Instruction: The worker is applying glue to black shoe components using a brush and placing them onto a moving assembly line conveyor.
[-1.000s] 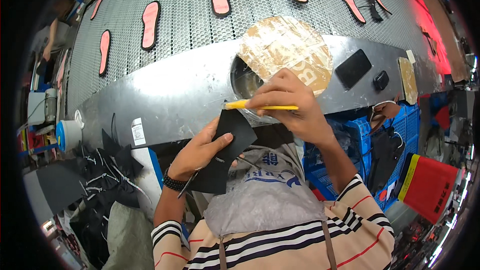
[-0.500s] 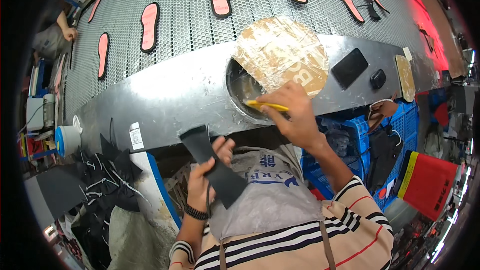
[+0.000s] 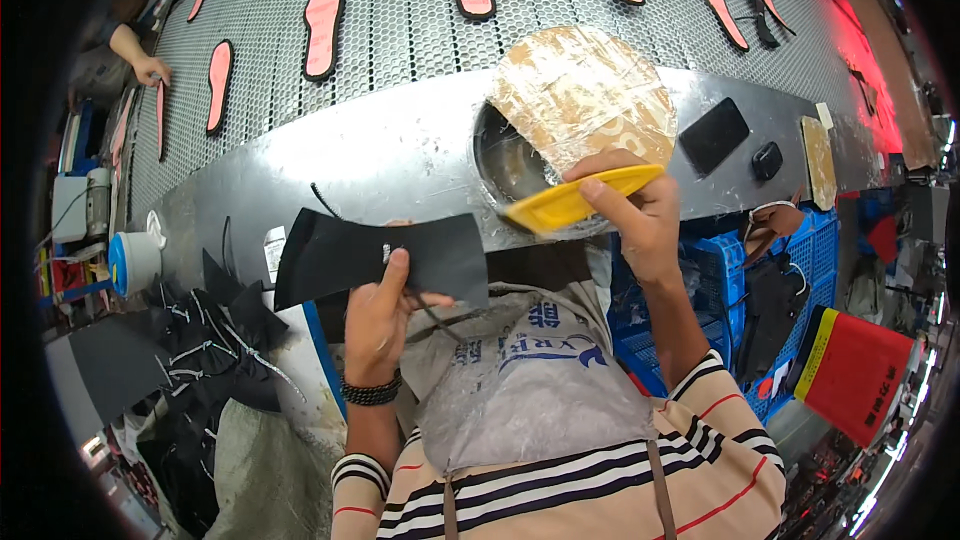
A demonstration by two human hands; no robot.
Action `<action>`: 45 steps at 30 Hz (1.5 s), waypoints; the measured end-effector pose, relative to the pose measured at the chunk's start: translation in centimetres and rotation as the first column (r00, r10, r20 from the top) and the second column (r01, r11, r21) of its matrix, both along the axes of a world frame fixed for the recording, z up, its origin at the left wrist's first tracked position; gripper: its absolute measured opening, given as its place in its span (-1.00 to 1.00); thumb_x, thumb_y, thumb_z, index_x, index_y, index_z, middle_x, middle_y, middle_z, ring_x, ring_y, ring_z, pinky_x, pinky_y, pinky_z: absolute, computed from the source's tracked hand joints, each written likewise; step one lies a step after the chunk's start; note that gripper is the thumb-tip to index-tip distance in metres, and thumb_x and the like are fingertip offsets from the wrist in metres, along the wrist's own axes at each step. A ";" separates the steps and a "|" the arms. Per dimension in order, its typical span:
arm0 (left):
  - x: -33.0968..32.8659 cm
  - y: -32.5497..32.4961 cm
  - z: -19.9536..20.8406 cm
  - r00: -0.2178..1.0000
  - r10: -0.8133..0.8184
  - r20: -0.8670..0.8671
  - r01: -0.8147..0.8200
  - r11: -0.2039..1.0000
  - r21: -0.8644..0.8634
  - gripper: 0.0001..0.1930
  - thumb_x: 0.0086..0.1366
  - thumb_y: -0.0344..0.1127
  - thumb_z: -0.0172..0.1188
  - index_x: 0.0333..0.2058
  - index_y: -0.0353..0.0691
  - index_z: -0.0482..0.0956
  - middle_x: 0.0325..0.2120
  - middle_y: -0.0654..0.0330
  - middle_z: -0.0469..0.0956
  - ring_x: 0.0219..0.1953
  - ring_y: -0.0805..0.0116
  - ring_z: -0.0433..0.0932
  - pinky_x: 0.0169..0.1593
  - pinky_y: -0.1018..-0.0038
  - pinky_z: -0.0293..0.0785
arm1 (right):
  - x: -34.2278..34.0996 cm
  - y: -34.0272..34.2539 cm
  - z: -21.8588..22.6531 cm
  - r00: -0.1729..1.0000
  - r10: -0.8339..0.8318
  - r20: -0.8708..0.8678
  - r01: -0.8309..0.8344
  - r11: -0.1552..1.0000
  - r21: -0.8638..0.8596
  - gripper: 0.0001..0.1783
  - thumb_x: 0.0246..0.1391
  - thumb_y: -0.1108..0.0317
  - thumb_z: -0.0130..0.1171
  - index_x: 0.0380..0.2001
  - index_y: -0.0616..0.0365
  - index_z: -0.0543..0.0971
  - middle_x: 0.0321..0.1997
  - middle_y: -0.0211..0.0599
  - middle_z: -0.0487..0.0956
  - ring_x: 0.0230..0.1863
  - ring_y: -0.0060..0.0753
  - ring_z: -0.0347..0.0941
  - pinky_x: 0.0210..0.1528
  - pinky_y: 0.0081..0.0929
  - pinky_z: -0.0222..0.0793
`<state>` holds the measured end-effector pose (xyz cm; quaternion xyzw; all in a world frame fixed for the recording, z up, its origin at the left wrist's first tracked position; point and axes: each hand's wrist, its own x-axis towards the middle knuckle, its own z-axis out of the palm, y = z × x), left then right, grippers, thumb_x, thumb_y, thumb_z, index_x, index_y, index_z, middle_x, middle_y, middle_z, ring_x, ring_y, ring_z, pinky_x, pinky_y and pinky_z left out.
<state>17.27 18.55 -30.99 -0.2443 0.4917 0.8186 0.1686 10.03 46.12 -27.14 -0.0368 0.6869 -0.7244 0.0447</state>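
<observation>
My left hand (image 3: pixel 379 323) grips a flat black piece of sheet material (image 3: pixel 440 248), narrow at the middle and flared at both ends. The thumb presses on its face beside a small white mark, and thin dark cords stick out near it. Between the thumb and fingers of my right hand (image 3: pixel 648 224) is a yellow scraper (image 3: pixel 570 204), its flat blade facing up. The scraper is above the near rim of a round glue-smeared pot (image 3: pixel 512 166) set in the metal ledge. A tape-covered cardboard disc (image 3: pixel 590 90) partly covers that pot.
Pink insoles with black edges (image 3: pixel 323 30) lie on the mesh conveyor (image 3: pixel 385 50). A phone (image 3: pixel 714 136) and small black case (image 3: pixel 767 161) rest on the metal ledge (image 3: pixel 260 175). Blue crates (image 3: pixel 715 305) stand right; dark corded pieces (image 3: pixel 215 350) lie left. Another person's hand (image 3: pixel 152 71) touches an insole.
My left hand has turned the black piece from steep to nearly level and raised it. My right hand has lifted the scraper from the pot's opening and turned it broad side up. The insoles appear shifted.
</observation>
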 end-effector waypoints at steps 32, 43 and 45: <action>-5.9 5.7 -5.5 0.835 0.209 -0.508 -0.498 0.679 -0.540 -0.51 0.55 -0.06 -0.07 -0.05 -0.49 0.56 -0.23 -0.03 0.66 -0.33 0.44 0.57 -0.23 0.50 0.51 | 1.9 -3.4 -3.9 0.853 -0.076 -0.517 0.322 0.856 0.404 -0.87 -0.02 0.47 0.33 -0.33 0.18 0.65 -0.49 -0.15 0.55 -0.45 -0.08 0.47 -0.35 -0.23 0.39; -32.9 22.4 1.4 -0.102 -0.985 -0.142 -0.042 0.147 -0.988 -0.65 0.34 -0.26 0.28 0.01 -0.32 0.55 -0.15 0.08 0.59 -0.11 0.20 0.62 -0.04 0.30 0.61 | 8.6 6.1 -1.6 0.717 -0.509 -0.477 0.663 0.709 0.240 -0.91 0.04 0.61 0.20 -0.36 0.30 0.64 -0.48 -0.16 0.59 -0.49 -0.33 0.46 -0.41 -0.45 0.33; -36.7 28.9 1.9 0.453 -0.815 -0.362 0.832 0.532 -0.156 -0.59 0.32 -0.22 0.30 0.10 -0.16 0.52 -0.16 0.12 0.58 -0.10 0.18 0.61 0.01 0.24 0.58 | 9.0 7.0 -2.3 0.629 -0.645 -0.434 0.760 0.627 0.171 -0.90 0.02 0.60 0.24 -0.34 0.28 0.66 -0.50 -0.17 0.55 -0.53 -0.33 0.44 -0.46 -0.48 0.30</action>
